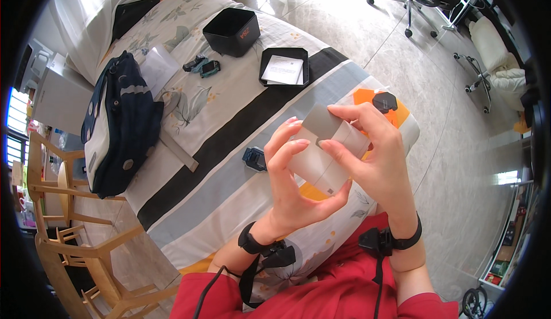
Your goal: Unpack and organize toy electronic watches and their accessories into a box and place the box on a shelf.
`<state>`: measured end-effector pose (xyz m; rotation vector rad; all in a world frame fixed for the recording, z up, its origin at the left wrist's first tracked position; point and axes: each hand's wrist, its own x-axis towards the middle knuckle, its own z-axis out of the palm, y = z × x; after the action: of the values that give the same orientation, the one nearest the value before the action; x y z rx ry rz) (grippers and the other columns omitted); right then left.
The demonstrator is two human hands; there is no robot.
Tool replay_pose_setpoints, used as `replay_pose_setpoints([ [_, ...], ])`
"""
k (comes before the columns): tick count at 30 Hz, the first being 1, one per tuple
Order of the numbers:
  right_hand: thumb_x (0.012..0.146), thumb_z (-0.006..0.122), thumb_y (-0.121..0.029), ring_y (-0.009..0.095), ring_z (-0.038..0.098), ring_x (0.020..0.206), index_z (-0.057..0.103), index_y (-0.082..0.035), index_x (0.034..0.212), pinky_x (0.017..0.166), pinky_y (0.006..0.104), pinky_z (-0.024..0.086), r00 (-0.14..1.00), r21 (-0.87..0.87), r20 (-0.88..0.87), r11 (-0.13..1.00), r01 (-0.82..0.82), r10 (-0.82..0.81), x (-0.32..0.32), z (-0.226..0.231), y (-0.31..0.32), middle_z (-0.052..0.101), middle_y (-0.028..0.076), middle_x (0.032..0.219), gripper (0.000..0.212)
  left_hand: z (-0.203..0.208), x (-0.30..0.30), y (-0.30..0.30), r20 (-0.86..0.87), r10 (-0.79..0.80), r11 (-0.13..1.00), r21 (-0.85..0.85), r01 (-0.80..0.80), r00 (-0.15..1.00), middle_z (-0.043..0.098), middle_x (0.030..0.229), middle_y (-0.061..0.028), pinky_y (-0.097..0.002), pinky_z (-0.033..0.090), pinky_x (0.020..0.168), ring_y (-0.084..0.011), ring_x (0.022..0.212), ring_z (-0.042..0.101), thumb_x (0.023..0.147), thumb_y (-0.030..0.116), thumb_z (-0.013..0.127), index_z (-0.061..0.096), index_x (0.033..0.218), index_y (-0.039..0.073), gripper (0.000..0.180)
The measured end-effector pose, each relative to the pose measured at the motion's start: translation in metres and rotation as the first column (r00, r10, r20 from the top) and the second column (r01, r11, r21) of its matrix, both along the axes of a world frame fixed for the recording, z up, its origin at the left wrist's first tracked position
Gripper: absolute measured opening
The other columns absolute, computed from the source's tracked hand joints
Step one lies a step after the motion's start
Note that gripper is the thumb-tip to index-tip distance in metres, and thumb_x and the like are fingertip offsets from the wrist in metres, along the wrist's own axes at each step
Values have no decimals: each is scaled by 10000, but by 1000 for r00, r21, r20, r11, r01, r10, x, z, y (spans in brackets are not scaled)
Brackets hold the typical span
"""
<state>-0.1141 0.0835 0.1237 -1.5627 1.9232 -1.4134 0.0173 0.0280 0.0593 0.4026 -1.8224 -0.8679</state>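
Note:
Over the near part of the bed, both hands hold a small white box [324,157] with a grey panel [321,122] at its upper end. My left hand [293,187] cups the box from its left side, with thumb and fingers curved around it. The fingers and thumb of my right hand [381,149] close on the box's upper right part, next to the grey panel. A dark blue watch [254,159] lies just left of my left hand. Beyond my right hand is an orange piece [363,96] with a dark octagonal piece [385,102].
An open black box [232,32] and a black lid [285,55] holding white papers stand farther back on the patterned bedspread [201,112], beside two watches [208,68]. A navy backpack [123,126] lies at left. Wooden chairs [103,256] stand lower left.

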Motion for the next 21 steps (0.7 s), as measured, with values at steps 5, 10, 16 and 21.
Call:
replay_pose_setpoints([
  [5,765,680,-59,259,631,833,593,-54,1160,767,322,496,963,78,266,995,-66,43,-1,4,-1,631,133,939,404,0,0,-1,27,41,998,-54,-40,999,331,1314,-182,-393,435,957,-293,1235,400,571,78,833,287,1271,109,888],
  [10,808,645,-52,158,603,923,498,-88,1305,814,283,477,907,75,351,958,-277,234,-16,2,0,618,124,942,520,7,-2,-4,44,24,993,-116,-18,999,349,1309,-183,-389,446,939,-305,1217,420,559,106,859,327,1275,100,892],
  [16,910,580,-139,150,617,863,425,-84,1345,764,293,487,896,98,310,927,-362,318,-28,-15,-2,626,109,947,465,6,-2,-11,109,-46,989,-134,61,993,383,1286,-200,-438,447,933,-365,1208,434,559,118,852,380,1288,69,869],
  [21,929,557,-160,217,648,830,390,-81,1361,734,324,488,892,80,360,943,-323,275,-15,-17,-5,632,154,956,470,8,1,-14,122,-26,996,-85,37,992,394,1299,-195,-401,458,920,-324,1204,444,543,137,870,372,1277,94,888],
])
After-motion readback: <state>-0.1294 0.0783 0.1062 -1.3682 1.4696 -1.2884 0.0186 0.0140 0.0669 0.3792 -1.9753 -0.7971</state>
